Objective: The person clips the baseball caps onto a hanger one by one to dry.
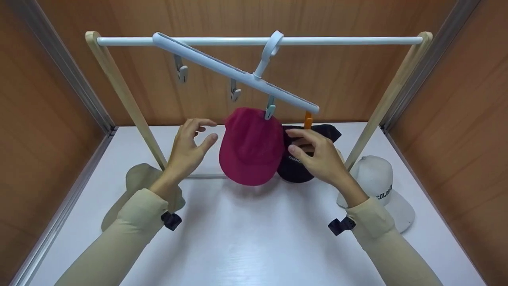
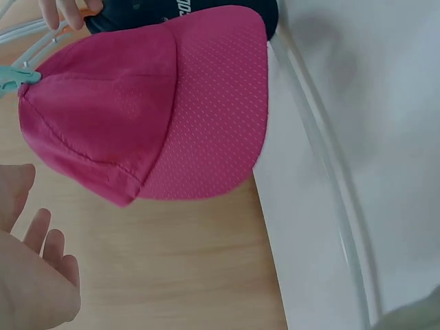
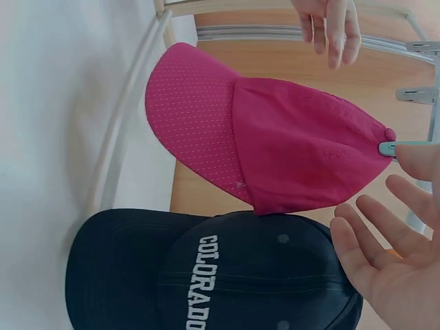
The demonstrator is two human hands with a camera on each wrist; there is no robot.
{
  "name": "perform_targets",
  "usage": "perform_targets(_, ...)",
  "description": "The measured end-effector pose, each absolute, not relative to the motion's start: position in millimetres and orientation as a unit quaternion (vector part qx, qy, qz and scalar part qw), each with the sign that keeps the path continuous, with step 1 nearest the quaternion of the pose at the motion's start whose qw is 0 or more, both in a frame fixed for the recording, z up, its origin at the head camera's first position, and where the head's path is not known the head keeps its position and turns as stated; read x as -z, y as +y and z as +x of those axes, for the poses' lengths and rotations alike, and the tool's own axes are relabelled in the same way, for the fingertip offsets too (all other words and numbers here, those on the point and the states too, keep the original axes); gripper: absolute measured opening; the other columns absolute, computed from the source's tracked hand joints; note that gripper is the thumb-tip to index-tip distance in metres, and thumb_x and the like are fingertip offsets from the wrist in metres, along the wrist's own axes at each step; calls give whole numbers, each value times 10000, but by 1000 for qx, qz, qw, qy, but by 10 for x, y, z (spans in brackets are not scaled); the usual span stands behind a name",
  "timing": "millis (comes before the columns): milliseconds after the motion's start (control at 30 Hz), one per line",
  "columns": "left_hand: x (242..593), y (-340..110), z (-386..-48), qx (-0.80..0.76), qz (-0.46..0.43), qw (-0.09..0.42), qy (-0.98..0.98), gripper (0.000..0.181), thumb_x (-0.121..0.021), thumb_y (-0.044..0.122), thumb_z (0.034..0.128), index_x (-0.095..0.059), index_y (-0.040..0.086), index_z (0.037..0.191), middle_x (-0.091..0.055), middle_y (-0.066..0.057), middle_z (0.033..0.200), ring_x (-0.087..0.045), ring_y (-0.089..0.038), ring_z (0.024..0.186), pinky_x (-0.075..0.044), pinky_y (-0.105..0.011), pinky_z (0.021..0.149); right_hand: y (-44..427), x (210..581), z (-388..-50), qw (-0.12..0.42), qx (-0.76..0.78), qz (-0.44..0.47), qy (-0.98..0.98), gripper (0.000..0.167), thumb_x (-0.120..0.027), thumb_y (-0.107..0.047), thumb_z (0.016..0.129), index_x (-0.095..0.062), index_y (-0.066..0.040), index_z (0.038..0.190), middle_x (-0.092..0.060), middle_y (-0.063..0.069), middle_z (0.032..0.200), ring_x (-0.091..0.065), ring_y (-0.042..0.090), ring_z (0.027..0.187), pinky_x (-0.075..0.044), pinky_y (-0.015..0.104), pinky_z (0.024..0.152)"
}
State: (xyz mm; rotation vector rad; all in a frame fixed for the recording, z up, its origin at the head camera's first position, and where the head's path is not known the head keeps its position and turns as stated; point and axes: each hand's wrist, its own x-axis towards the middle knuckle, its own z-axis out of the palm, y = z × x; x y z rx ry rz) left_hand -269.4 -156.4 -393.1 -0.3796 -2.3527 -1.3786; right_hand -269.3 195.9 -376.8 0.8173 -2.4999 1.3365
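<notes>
A magenta cap (image 1: 252, 149) hangs from a teal clip (image 1: 270, 111) on a light-blue hanger (image 1: 222, 66), which tilts down to the right. Beside it, a black cap (image 2: 234, 15) with white "COLORADO" lettering hangs under an orange clip (image 1: 308, 120). My left hand (image 1: 186, 147) is held left of the magenta cap, apart from it, its fingers loosely bent round nothing. In front of the black cap is my right hand (image 1: 320, 158), fingers spread and gripping nothing; whether its fingertips touch that cap I cannot tell.
The hanger hooks over the white rod (image 1: 341, 41) of a wooden-legged rack (image 1: 389, 95). Two grey clips (image 1: 182, 73) on the hanger hold nothing. A beige cap (image 1: 143, 178) lies on the white table at left, partly behind my arm; a white cap (image 1: 373, 174) lies at right.
</notes>
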Motion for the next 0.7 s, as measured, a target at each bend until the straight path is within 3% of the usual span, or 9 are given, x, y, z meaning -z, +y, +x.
perform_targets(467, 4049, -2040, -2530, 463, -118, 165, -863, 281, -719, 122, 1027, -673, 96, 1303, -674, -59, 1298, -555, -281, 1242, -409, -481, 1115, 2037, 3958, -2629, 91, -471, 284, -830, 389, -714, -173, 1039, -670, -113, 1420, -681, 63, 1378, -694, 200, 1166, -566, 233, 965)
perform_targets(700, 4126, -2317, -2468, 433, -123, 178, -875, 262, -692, 112, 1045, -664, 56, 1299, -683, -76, 1294, -571, -247, 1213, -391, -319, 1074, 2051, 4047, -2603, 92, -485, 284, -822, 373, -707, -132, 1039, -671, -64, 1404, -688, 77, 1362, -700, 204, 1141, -569, 237, 963)
